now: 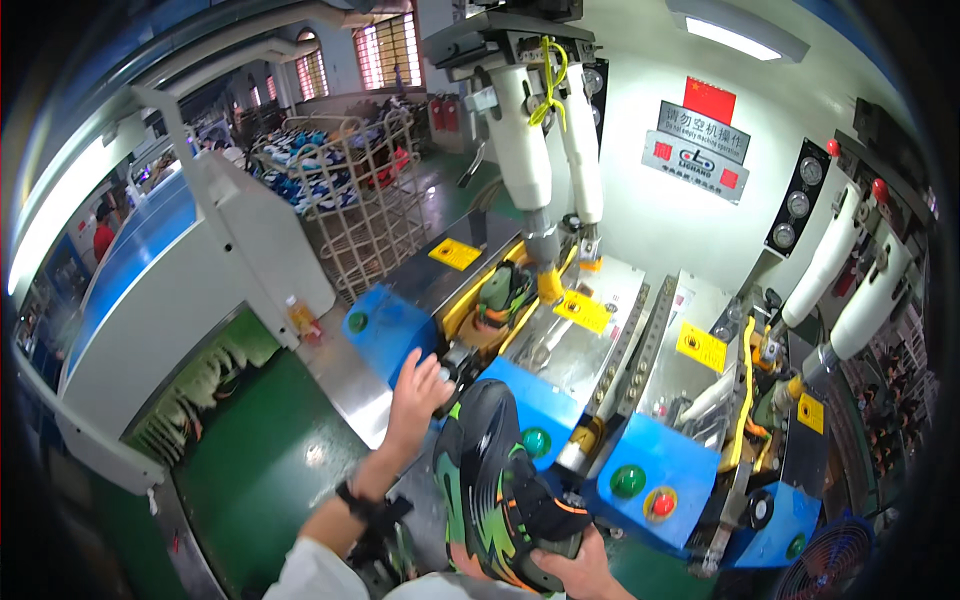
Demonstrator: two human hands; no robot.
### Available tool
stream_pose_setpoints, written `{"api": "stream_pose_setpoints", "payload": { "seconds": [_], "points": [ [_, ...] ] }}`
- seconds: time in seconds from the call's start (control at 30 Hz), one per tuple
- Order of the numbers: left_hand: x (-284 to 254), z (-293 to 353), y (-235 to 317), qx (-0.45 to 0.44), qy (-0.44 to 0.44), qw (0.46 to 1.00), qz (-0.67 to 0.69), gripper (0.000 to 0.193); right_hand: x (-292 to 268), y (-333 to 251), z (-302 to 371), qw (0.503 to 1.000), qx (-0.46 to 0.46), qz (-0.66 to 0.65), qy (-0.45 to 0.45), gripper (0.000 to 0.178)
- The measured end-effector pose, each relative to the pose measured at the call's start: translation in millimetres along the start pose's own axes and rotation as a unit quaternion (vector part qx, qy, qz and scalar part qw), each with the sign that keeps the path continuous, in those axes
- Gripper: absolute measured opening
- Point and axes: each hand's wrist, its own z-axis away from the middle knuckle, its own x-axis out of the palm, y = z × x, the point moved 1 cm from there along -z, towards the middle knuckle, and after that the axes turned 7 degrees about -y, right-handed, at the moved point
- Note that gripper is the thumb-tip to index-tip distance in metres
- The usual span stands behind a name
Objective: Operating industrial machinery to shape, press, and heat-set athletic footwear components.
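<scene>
My right hand (pixel 578 566), at the lower edge, is closed on the end of a black sneaker (pixel 478 500) with green and orange patterns. The sneaker stands tilted in front of me, its black rounded end pointing up. My left hand (pixel 418 392) is raised with its fingers stretched out, holding nothing visible. It is beside a dark fitting (pixel 460 368) at the front of the press; whether they touch I cannot tell. Behind that fitting, a green and orange shoe (pixel 500 292) sits in the left press bay, between yellow pads, below a white cylinder (pixel 520 140).
Blue control boxes with a green button (pixel 628 481) and a red button (pixel 662 504) line the press front. A second bay (pixel 765 410) lies at right. At left are a grey-white conveyor housing (pixel 160 310), a bottle (pixel 302 318) and a wire cage cart (pixel 370 230) full of shoe parts.
</scene>
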Motion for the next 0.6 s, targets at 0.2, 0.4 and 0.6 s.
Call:
{"api": "stream_pose_setpoints", "payload": {
  "seconds": [0.2, 0.4, 0.6],
  "points": [
    [6.4, -257.9, -58.6, -0.122, -0.089, 0.888, -0.434, 0.081, 23.3, -37.4, -64.0, 0.999, 0.013, 0.016, 0.025, 0.052],
    [5.1, -318.7, -88.1, -0.198, -0.266, 0.924, -0.189, 0.049, 27.6, -46.1, -103.1, 0.981, 0.122, 0.051, 0.143, 0.049],
    [-79.9, -302.9, -13.3, -0.188, -0.234, 0.946, 0.121, 0.057, 39.8, -38.8, -129.2, 0.976, 0.095, -0.02, 0.193, 0.051]
  ]
}}
